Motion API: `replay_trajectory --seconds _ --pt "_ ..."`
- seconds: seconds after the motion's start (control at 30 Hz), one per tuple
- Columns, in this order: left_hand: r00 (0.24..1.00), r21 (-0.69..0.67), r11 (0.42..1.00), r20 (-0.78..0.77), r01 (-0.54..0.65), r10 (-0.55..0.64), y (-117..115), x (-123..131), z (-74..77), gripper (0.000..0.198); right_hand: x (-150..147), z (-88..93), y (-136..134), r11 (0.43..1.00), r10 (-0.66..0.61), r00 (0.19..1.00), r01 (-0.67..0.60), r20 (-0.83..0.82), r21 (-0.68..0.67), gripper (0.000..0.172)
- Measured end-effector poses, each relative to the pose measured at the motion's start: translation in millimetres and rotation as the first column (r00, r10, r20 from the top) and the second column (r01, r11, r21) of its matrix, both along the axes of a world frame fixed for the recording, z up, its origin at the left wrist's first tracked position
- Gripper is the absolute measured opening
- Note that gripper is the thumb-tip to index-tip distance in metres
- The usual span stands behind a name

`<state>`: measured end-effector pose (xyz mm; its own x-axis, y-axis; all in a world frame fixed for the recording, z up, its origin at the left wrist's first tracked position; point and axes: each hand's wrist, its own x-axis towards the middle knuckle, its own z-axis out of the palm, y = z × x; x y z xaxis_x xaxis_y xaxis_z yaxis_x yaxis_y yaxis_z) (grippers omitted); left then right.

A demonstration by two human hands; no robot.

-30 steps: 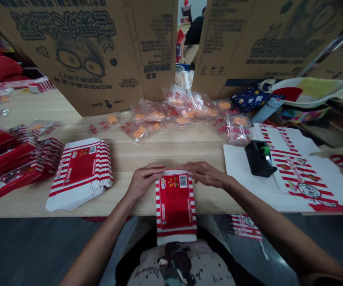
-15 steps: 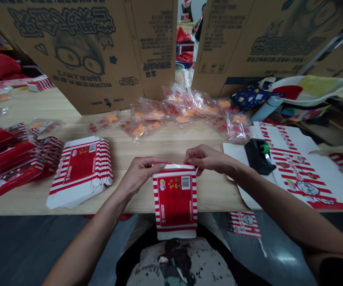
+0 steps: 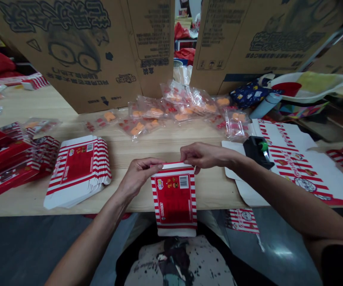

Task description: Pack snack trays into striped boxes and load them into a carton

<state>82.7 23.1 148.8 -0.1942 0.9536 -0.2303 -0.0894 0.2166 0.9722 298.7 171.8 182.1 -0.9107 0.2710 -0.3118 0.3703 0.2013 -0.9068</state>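
"While the stack point(image 3: 78, 169) lies off to the left, where's the box point(image 3: 175, 200)?"

"Across the near edge of the surface point(image 3: 141, 147), partly overhanging."

"How is it held?"

"Left hand point(image 3: 138, 174) and right hand point(image 3: 203, 155) pinch its far flap, one near each corner."

You have a single camera, worn on your head, looking forward and down. It sits close above your shirt point(image 3: 174, 262) at the near edge, faces your left hand point(image 3: 138, 174) and right hand point(image 3: 204, 155) mid-view, and looks across the table point(image 3: 147, 149) to the far left carton point(image 3: 114, 51) and right carton point(image 3: 234, 51).
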Motion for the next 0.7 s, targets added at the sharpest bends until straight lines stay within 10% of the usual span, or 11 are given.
replay_trajectory --seconds 0.13,0.27,0.47,0.7 --pt "0.999 0.006 0.999 -0.021 0.037 -0.037 -5.0 -2.6 -3.3 0.03 -4.8 3.3 -4.3 0.978 0.053 0.999 -0.054 0.011 0.202 0.013" --pt "0.985 0.065 0.99 -0.122 0.127 -0.118 -18.3 -8.4 -15.3 0.031 0.7 -1.7 -25.4 0.801 0.121 0.989 -0.049 -0.082 0.597 0.014" --pt "0.936 0.286 0.941 -0.344 0.182 -0.076 -32.2 -10.8 -29.6 0.02 25.3 -22.9 -57.4 0.831 0.052 0.973 0.082 -0.223 0.55 0.006" --pt "0.803 0.336 0.853 -0.577 0.4 -0.149 -3.8 9.9 36.8 0.024 24.2 -6.6 -80.9 0.784 -0.278 0.833 0.485 -0.478 0.387 0.014"
